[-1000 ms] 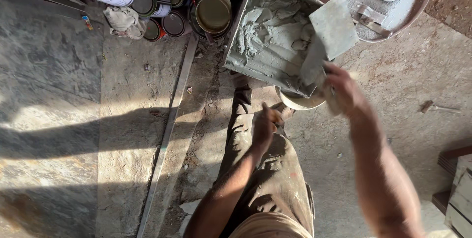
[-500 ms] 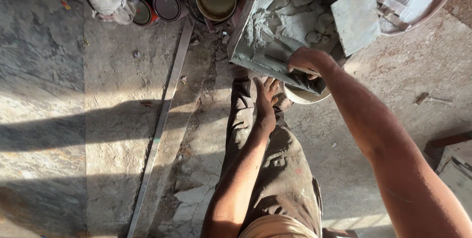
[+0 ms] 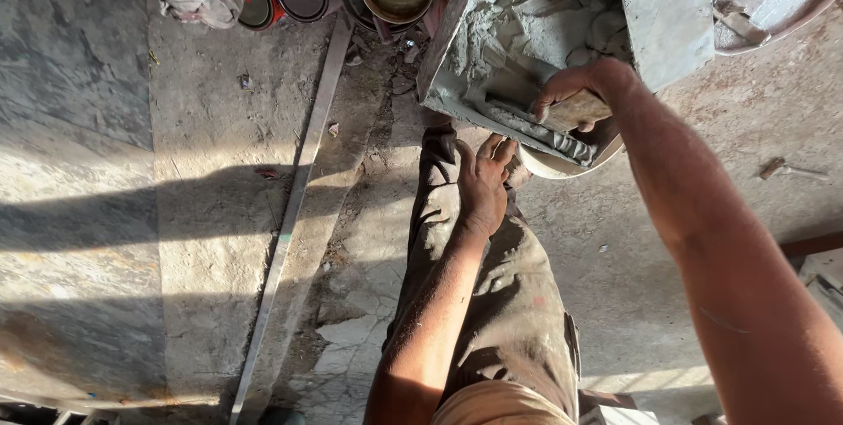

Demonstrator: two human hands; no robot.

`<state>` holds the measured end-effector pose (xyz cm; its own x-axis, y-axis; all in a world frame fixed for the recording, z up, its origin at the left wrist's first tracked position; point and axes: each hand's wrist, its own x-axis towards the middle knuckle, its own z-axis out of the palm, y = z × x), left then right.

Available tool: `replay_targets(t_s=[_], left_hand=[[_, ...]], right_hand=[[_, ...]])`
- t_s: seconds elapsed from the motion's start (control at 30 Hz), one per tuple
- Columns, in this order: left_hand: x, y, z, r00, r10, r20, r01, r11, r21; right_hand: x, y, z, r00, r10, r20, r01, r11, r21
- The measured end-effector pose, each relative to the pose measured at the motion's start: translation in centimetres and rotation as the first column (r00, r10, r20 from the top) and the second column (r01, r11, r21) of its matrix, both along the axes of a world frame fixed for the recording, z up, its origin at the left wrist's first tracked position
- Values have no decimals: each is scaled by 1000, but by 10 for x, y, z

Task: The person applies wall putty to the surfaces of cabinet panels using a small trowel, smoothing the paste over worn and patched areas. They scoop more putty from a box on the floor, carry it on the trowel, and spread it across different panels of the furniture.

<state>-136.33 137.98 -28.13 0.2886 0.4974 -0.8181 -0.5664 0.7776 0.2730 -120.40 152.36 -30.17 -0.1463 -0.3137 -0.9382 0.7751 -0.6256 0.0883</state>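
In the upper right of the frame, the right hand (image 3: 575, 96) has its grip pressed around a trowel handle (image 3: 581, 111), blade down in the grey mortar (image 3: 527, 25) filling the square board (image 3: 443, 39). Most of the mortar looks unscooped. The left hand (image 3: 483, 183) rests spread on the knee (image 3: 457, 214).
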Motion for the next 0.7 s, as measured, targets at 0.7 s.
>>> replay_targets(t_s=[0.7], left_hand=[[-39, 15, 25, 993, 105, -55, -108, 993, -42]], right_hand=[[-49, -44, 55, 998, 9, -63, 26, 846, 532]])
